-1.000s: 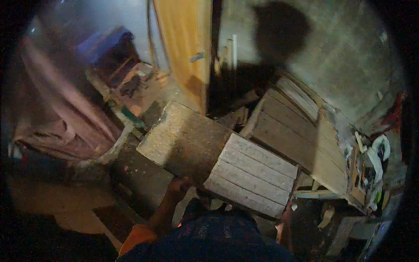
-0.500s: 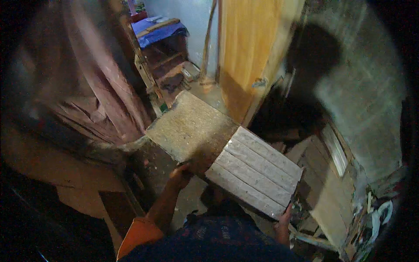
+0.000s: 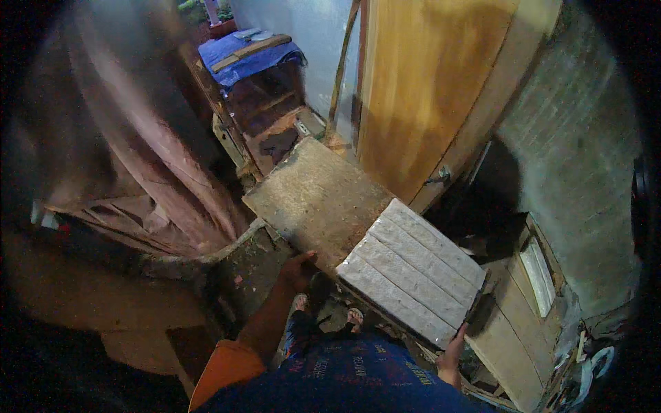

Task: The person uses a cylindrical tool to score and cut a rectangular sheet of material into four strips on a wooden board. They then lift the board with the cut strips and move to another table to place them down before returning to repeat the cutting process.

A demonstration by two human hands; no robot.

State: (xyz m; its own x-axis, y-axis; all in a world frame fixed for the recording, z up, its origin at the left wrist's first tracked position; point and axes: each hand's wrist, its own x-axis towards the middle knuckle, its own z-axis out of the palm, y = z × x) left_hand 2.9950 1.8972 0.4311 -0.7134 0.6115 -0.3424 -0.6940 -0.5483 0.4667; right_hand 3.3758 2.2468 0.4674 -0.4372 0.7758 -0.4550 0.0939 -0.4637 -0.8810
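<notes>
Holding a big board (image 3: 320,199) slantwise out front, person (image 3: 334,375) has both hands on it. L hand (image 3: 299,270) grips near edge, nr where bare brown meets white ridged part (image 3: 416,272); R hand (image 3: 451,354) grips near R corner of that white end. Undersides of both grips hidden, can't tell more. Board's btwn pinkish-brown curtain (image 3: 158,151) on L & wood panel (image 3: 513,330) on R, w/ yellowish door (image 3: 434,89) beyond, feet (image 3: 354,316) below.

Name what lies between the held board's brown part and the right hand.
The white, grooved section lies between the brown part and the right hand, as the head view shows.
</notes>
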